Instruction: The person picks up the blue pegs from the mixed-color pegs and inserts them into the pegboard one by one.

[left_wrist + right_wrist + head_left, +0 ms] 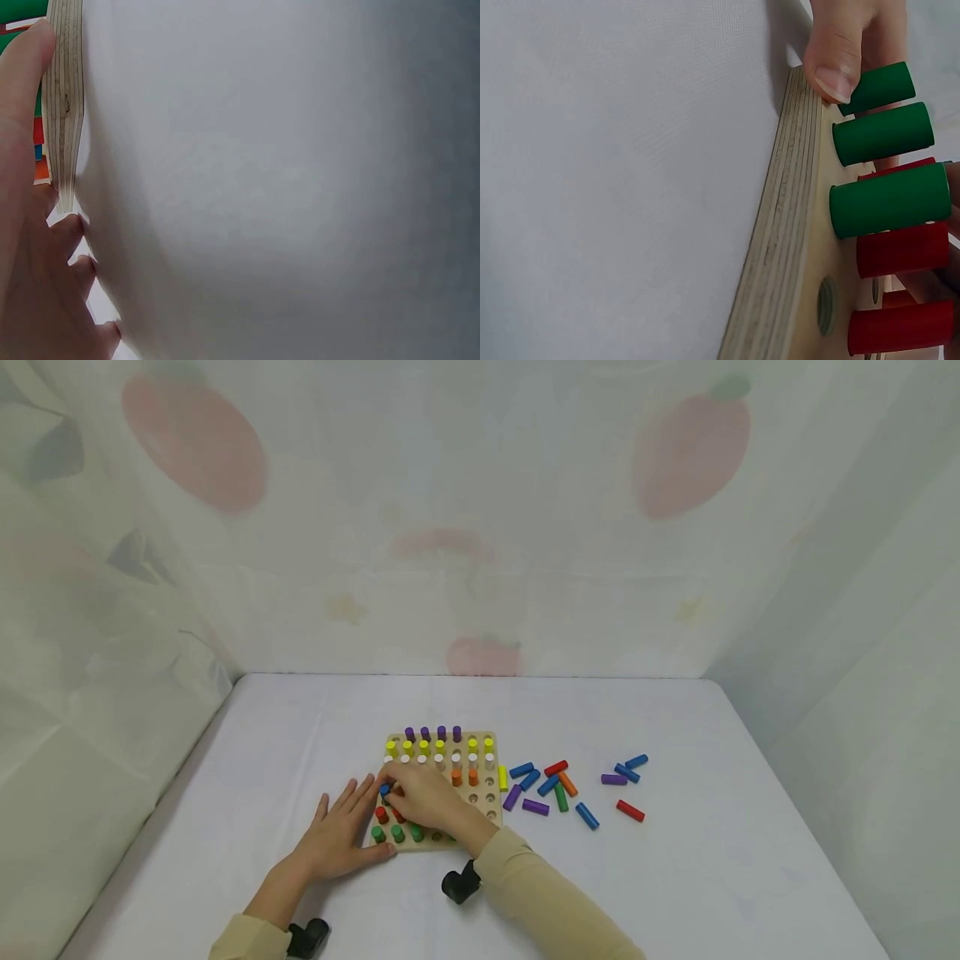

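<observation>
A square wooden pegboard [482, 807] lies on the table with rows of purple, yellow, white, orange, red and green pegs standing in it. At its left side my right hand [426, 793] pinches a blue peg [385, 790] between thumb and fingertips, above the red pegs. Whether that peg sits in a hole cannot be made out. My left hand [333, 842] lies spread along the board's left edge, its thumb on the near left corner. The right wrist view shows that thumb [834, 71] beside a green peg [883, 133]. My right hand and forearm hide part of the board.
Loose blue, purple, red, orange and green pegs [587, 816] lie scattered right of the board. A yellow peg [503, 778] rests against its right edge. Farther right is a smaller group with a red peg [630, 811]. White cloth walls [480, 602] enclose the table.
</observation>
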Available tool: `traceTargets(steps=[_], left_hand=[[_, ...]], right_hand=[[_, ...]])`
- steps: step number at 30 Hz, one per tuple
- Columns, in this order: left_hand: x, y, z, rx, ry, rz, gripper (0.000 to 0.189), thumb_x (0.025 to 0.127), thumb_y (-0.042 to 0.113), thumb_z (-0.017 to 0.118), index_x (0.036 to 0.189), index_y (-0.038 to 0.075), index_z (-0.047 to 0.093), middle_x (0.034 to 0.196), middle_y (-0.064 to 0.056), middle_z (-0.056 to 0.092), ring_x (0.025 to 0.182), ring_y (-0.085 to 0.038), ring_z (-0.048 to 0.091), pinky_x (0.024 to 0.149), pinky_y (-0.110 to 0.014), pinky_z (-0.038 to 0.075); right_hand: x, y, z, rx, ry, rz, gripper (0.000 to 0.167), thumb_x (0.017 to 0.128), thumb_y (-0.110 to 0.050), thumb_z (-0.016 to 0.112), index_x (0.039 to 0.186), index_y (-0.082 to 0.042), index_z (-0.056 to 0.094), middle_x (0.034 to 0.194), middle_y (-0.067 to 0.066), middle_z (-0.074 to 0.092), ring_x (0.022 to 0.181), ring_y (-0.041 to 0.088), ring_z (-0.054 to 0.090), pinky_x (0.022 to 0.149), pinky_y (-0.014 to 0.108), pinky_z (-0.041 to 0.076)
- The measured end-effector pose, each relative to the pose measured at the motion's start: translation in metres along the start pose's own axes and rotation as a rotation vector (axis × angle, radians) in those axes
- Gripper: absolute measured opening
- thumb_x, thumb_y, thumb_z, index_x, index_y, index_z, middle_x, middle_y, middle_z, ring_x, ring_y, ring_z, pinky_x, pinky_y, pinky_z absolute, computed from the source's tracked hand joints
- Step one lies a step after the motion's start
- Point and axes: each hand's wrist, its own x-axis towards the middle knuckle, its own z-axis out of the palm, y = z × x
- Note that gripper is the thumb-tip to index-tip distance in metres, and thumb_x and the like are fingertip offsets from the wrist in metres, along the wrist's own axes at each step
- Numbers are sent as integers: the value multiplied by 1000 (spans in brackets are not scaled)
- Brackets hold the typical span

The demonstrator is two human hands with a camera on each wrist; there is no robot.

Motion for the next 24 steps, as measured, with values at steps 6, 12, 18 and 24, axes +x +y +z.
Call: traceTargets(steps=[6, 12, 18, 24], left_hand=[[1, -1, 1, -1, 3, 3, 105, 68, 76, 55, 148, 19, 20, 152, -7, 23, 138, -36, 19, 102, -69, 10], [1, 0, 1, -4, -2, -4, 105, 67, 76, 55, 148, 21, 20, 152, -7, 23, 139, -36, 19, 102, -70, 10], [0, 1, 0, -4, -3, -7, 104, 67, 77, 55, 148, 22, 19, 152, -7, 23, 138, -36, 19, 101, -70, 10], [0, 1, 0, 0, 0, -2, 103, 68, 76, 55, 148, 23, 19, 152, -7, 23, 138, -36, 19, 101, -70, 10]], right_hand=[[2, 1, 0, -2, -7, 8, 17, 90, -21, 59, 107, -23, 59, 98, -12, 64, 81, -3, 56, 70, 7, 45], [3, 1, 0, -20, -5, 10, 16, 90, -22, 60, 106, -24, 59, 96, -12, 64, 77, -4, 54, 68, 7, 44], [3, 0, 1, -35, -6, 24, 15, 90, -24, 60, 105, -24, 61, 94, -13, 65, 74, -4, 53, 65, 7, 43], [2, 0, 1, -44, -3, 24, 16, 89, -24, 60, 105, -22, 62, 93, -12, 65, 71, -6, 51, 63, 7, 42]])
